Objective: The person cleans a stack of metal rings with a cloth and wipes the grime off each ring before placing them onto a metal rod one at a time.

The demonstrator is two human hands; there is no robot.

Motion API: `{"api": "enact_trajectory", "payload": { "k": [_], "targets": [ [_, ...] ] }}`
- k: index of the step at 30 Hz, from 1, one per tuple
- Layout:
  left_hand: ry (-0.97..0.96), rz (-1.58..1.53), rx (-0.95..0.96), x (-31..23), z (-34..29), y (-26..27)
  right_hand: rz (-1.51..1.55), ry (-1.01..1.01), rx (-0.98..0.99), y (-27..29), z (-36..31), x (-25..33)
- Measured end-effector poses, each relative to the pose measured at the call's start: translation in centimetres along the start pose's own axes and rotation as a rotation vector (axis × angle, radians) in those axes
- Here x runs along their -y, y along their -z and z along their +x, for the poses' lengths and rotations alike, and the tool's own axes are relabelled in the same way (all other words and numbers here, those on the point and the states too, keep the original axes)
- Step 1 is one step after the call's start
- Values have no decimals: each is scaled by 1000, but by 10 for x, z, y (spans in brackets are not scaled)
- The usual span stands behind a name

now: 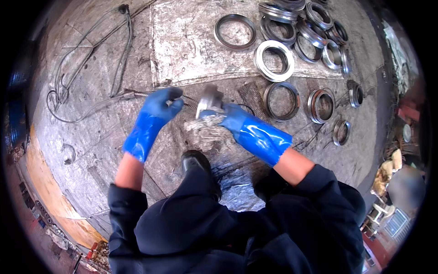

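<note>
My left hand (160,107), in a blue rubber glove, is raised above the floor sheet with its fingers curved and the thumb apart. Nothing shows between them; a steel cable (107,101) runs beneath or behind it. In my right hand (230,119), gloved alike, a crumpled grey rag (210,134) is bunched and hangs down. Against the rag and fingers is a shiny metal piece (210,98), perhaps a ring seen edge-on, blurred by motion. How the fingers grip it is partly hidden.
Several metal rings stand and lie at the far right, among them a bright silver ring (273,60) and a dark ring (235,32) on a pale sheet (187,50). Looped cables (64,86) lie at the left. My dark boot (195,162) is just below the rag.
</note>
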State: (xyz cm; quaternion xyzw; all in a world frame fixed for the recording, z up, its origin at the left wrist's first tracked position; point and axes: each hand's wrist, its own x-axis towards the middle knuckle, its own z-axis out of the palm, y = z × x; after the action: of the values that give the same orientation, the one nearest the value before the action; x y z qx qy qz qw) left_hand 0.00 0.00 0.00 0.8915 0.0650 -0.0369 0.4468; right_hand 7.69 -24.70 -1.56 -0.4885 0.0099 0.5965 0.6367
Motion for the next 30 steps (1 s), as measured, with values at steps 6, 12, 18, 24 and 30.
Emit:
{"api": "enact_trajectory", "payload": {
  "k": [6, 12, 18, 24, 30],
  "targets": [
    [686, -714, -85, -49, -37, -1, -742, 164, 94, -43, 16, 30],
    [757, -895, 39, -60, -30, -9, -1479, -41, 9, -43, -47, 75],
    [829, -672, 59, -67, -30, -35, -1502, -150, 193, 27, -62, 61],
    [803, -719, -22, -72, -24, -33, -1493, 311, 148, -11, -24, -34],
    [719, -692, -39, -68, -36, -18, -1560, 423, 172, 0, -26, -37]
  ]
}}
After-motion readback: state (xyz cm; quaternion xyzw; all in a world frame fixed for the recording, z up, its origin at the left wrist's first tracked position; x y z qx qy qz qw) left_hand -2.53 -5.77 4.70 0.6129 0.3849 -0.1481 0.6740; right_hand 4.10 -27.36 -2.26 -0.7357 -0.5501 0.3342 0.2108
